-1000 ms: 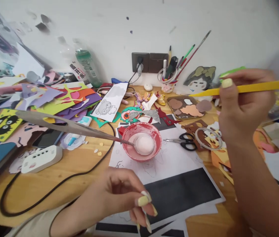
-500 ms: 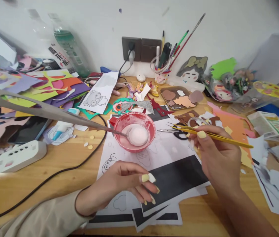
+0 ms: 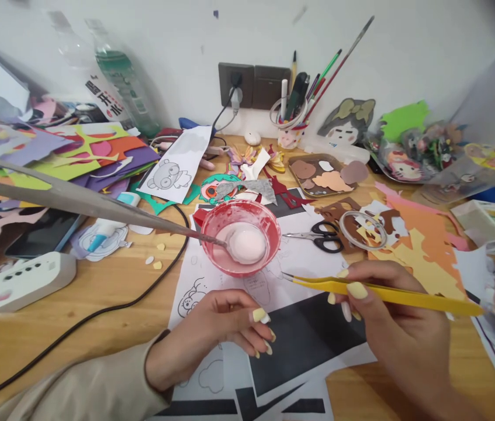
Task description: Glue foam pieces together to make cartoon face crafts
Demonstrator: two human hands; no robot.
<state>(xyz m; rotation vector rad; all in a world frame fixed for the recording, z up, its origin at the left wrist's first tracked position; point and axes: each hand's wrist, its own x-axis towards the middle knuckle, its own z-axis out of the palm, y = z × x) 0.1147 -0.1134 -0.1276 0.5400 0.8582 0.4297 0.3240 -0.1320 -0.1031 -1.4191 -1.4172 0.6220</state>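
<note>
My right hand (image 3: 387,318) grips yellow tweezers (image 3: 387,290), their tips pointing left just below the red bowl (image 3: 241,237). My left hand (image 3: 216,336) rests on the printed paper sheets (image 3: 273,327) near the front edge, fingers curled and pinched together; what they hold, if anything, is too small to make out. The bowl holds white liquid, and a long grey tool (image 3: 76,202) leans into it from the left. A black rectangle (image 3: 308,339) is printed on the sheet between my two hands.
Black scissors (image 3: 317,238) and a clear tape roll (image 3: 362,230) lie right of the bowl. A pen cup (image 3: 288,126) stands at the wall by the socket. Coloured paper cutouts (image 3: 80,155) pile at left; a white power strip (image 3: 21,280) and black cable (image 3: 98,310) cross the wooden desk.
My right hand came down from the upper right with the yellow tweezers and now sits low beside the bowl. The left hand stayed nearly still on the paper.
</note>
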